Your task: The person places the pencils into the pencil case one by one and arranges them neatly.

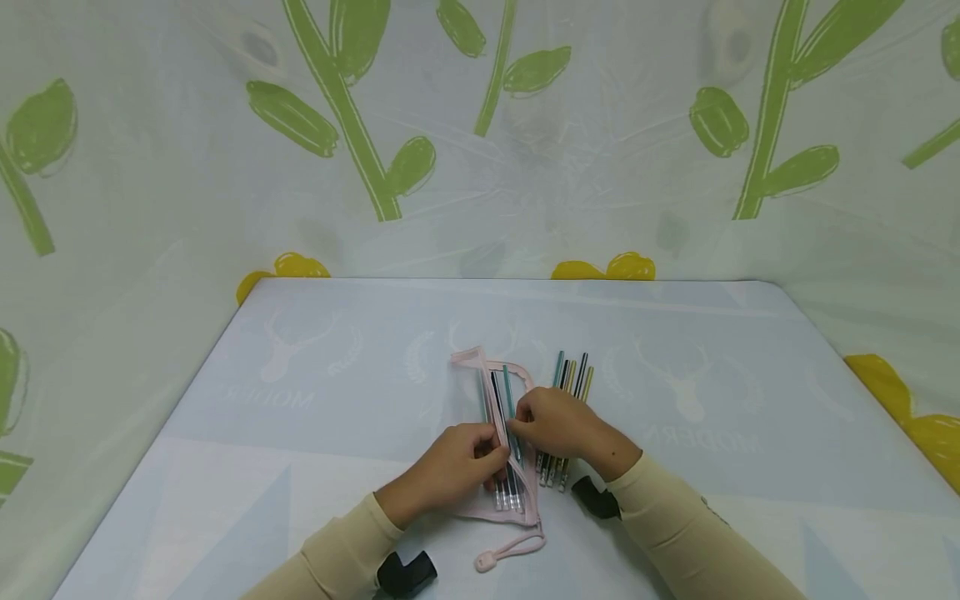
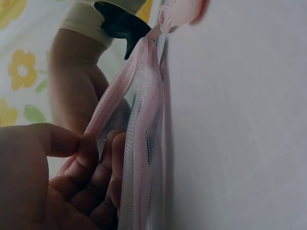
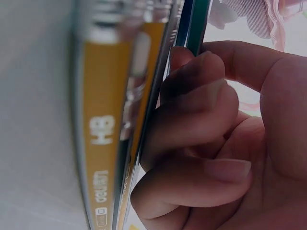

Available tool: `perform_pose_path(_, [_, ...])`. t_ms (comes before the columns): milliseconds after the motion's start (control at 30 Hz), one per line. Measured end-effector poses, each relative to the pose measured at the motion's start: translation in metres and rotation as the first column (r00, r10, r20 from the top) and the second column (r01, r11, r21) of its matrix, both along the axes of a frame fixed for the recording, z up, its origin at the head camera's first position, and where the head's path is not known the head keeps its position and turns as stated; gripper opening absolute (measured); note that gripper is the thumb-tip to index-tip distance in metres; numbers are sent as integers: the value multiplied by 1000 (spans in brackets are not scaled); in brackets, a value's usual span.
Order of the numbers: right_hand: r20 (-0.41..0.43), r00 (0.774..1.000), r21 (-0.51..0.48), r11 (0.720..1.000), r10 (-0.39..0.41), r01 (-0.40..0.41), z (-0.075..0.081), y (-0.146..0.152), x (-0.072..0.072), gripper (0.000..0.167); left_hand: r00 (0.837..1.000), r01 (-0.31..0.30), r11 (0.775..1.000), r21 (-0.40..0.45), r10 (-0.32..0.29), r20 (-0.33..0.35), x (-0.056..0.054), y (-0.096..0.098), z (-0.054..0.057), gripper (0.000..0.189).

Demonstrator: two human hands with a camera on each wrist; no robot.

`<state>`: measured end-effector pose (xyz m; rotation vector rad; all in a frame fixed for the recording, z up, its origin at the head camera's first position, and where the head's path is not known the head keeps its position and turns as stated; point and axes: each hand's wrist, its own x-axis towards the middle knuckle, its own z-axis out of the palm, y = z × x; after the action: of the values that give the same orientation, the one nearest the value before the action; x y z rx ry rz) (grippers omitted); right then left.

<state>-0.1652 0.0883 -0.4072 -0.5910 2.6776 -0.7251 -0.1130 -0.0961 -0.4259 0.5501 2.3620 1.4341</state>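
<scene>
My left hand (image 1: 457, 458) pinches the pink zip edge of a see-through mesh pencil case (image 1: 532, 500) between thumb and forefinger, its other fingers curled by the opening. The left wrist view shows this pink-edged mesh (image 2: 139, 110) held apart at the top. Inside the case lie several pencils, dark and teal, their eraser ends toward me. Over the case's right side, my right hand (image 1: 558, 421) pinches a teal pencil (image 3: 197, 24) between thumb and forefinger. Beneath that hand lies a bunch of loose pencils (image 1: 583, 379), some yellow with HB print (image 3: 98, 129), partly hidden by it.
A pink wrist loop with a bead (image 1: 486, 561) trails from the case's near end. The pale printed table (image 1: 720, 500) runs back to a wall sheet (image 1: 615, 183) with green leaf patterns. A black wrist mount (image 1: 407, 575) is by the left cuff.
</scene>
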Motion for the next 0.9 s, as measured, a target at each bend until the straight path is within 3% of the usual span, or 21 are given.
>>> perform_pose_path(467, [19, 1000, 26, 999, 19, -19, -1, -4, 1, 37, 1000, 3, 1000, -2, -3, -7, -1, 0, 0, 22])
perform_pose_path(900, [62, 996, -18, 998, 61, -60, 0, -8, 0, 40, 1000, 8, 1000, -9, -8, -13, -1, -1, 0, 22])
